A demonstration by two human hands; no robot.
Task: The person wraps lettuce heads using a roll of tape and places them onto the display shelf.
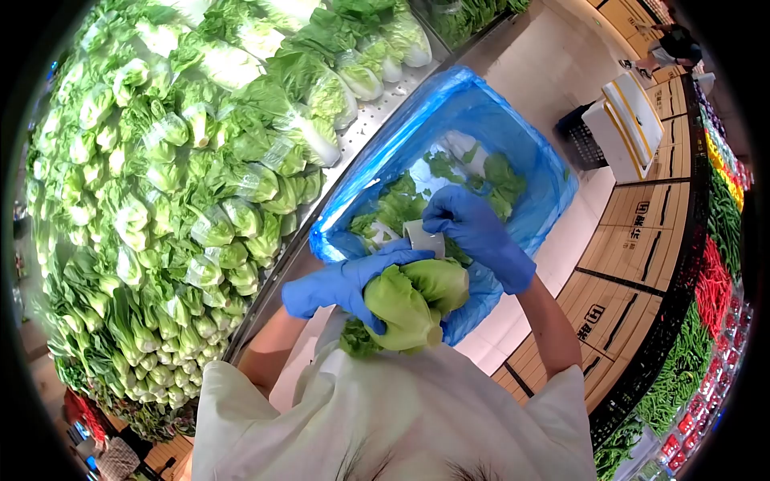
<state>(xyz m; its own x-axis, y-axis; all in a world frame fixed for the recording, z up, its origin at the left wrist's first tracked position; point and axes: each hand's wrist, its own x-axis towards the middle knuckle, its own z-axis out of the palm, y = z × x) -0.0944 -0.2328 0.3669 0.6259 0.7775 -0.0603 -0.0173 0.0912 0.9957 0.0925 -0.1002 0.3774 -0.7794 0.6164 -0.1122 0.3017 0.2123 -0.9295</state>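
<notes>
My left hand (345, 287), in a blue glove, is wrapped round light green lettuce heads (401, 309) close to my chest. Two pale cut stem ends point to the right. Just beyond its fingertips is a white roll of tape (423, 239), standing on edge above the lettuce. My right hand (473, 228), also blue-gloved, pinches at the top of that roll; the exact grip of its fingertips is partly hidden. Below both hands, loose green leaves (401, 204) lie inside a bin lined with a blue plastic bag (537, 152).
A sloping display of wrapped leafy greens (184, 160) fills the left side, its metal edge (373, 120) beside the bin. On the right stand a white foam box (622, 128), a dark crate (585, 140), and a cardboard-fronted stand (634, 232) with peppers (714, 289). A person (678, 44) is far off.
</notes>
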